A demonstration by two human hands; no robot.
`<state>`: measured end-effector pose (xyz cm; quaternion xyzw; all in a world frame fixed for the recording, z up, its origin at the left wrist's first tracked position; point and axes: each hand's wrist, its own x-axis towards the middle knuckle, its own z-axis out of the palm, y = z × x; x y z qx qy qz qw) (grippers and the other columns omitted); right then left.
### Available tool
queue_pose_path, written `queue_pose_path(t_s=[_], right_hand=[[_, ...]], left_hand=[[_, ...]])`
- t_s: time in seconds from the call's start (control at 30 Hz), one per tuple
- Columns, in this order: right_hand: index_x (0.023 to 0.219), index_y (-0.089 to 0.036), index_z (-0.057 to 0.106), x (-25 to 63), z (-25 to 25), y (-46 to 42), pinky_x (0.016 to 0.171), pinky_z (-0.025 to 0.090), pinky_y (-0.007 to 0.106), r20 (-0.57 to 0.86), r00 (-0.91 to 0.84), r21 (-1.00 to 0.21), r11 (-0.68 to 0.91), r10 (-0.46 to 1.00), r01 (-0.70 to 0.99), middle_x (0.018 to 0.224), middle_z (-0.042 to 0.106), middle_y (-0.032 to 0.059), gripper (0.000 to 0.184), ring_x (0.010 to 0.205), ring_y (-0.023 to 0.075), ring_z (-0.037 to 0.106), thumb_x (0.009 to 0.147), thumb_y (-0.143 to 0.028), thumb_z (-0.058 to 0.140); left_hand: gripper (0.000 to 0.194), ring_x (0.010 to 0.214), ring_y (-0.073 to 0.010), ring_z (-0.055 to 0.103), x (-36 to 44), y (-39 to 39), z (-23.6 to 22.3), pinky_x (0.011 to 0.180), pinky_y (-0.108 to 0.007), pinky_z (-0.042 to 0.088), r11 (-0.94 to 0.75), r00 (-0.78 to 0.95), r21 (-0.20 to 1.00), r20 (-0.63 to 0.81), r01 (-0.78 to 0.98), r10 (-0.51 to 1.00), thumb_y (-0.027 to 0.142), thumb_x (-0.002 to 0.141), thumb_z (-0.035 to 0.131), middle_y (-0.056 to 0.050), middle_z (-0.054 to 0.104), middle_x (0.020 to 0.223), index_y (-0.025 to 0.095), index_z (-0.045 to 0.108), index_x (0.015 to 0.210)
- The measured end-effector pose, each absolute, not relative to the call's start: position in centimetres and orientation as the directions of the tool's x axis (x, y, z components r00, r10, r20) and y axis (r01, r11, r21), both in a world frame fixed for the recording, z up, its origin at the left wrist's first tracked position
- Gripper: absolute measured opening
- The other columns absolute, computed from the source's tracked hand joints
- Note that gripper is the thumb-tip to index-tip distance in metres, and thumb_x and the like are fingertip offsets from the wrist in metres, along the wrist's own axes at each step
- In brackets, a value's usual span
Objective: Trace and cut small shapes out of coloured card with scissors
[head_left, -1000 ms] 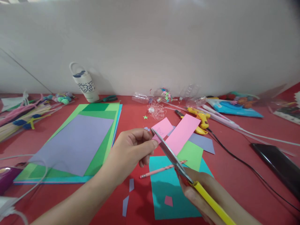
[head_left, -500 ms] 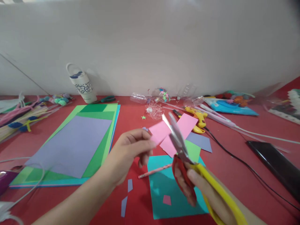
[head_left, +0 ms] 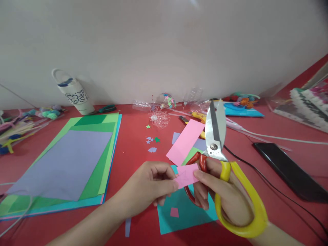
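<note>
A small piece of pink paper (head_left: 186, 175) with a pencilled star outline is pinched at its left edge by my left hand (head_left: 150, 186). At its right edge, the thumb and fingers of my right hand (head_left: 232, 196) also grip it. That same right hand carries a pair of scissors (head_left: 215, 131) with one red and one yellow handle, its blades slightly apart and pointing upward, clear of the paper. Below lies a teal sheet (head_left: 166, 223) with a pink scrap (head_left: 174, 212) on it. A larger pink strip (head_left: 186, 141) rests just beyond my hands.
Stacked coloured sheets (head_left: 64, 164) lie at left, with a white tumbler (head_left: 77, 97) behind. Small cut paper shapes (head_left: 152, 149) sit mid-table. A yellow glue gun (head_left: 199, 116) is partly hidden behind the scissors. A black phone (head_left: 289, 171) lies at right.
The scissors have swung away from the pink paper and now point upward. My right thumb and fingers have taken hold of the paper's right edge. The view has turned right.
</note>
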<state>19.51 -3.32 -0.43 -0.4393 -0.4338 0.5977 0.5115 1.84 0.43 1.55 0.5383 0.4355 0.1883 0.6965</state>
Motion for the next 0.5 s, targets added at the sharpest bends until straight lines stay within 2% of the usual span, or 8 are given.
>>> queue_pose_path(t_s=[0.1,0.27,0.37,0.5], right_hand=[[0.057,-0.02,0.047,19.6,-0.5,-3.3,0.039,0.044,0.024,-0.062,-0.036,-0.976,-0.068,0.997,-0.206,0.039,0.047,-0.007,0.033,0.031,0.0089,0.045,0.082,-0.034,0.063],[0.049,-0.02,0.045,21.3,0.1,-2.1,0.035,0.041,0.023,-0.085,0.088,-0.955,-0.056,0.992,-0.293,0.034,0.045,-0.0061,0.036,0.03,0.01,0.045,0.079,-0.031,0.062],[0.045,-0.02,0.046,21.9,0.7,-1.7,0.036,0.041,0.023,-0.086,0.042,-0.966,-0.072,0.995,-0.248,0.033,0.045,-0.0046,0.04,0.03,0.0096,0.045,0.08,-0.033,0.062],[0.048,-0.02,0.043,21.1,0.9,-2.0,0.034,0.041,0.023,-0.085,-0.037,-0.973,-0.091,0.996,-0.213,0.035,0.042,-0.0074,0.039,0.028,0.0083,0.042,0.077,-0.035,0.065]], left_hand=[[0.017,0.038,-0.0057,0.041,1.7,0.5,1.7,0.041,-0.017,0.033,0.354,0.551,0.911,-0.41,0.211,0.727,0.027,0.073,0.062,0.007,0.045,0.043,0.018,0.052,0.061],[0.02,0.036,-0.0061,0.041,1.5,0.6,2.2,0.04,-0.018,0.034,0.309,0.549,0.902,-0.43,0.303,0.717,0.031,0.074,0.062,0.006,0.048,0.042,0.018,0.054,0.061],[0.022,0.038,-0.0075,0.044,1.5,0.5,2.0,0.04,-0.018,0.035,0.285,0.555,0.89,-0.447,0.356,0.701,0.035,0.074,0.063,0.006,0.049,0.044,0.019,0.054,0.063],[0.026,0.041,-0.0077,0.041,1.5,0.5,1.3,0.042,-0.019,0.03,0.196,0.551,0.886,-0.421,0.42,0.72,0.037,0.073,0.063,0.007,0.044,0.046,0.018,0.053,0.059]])
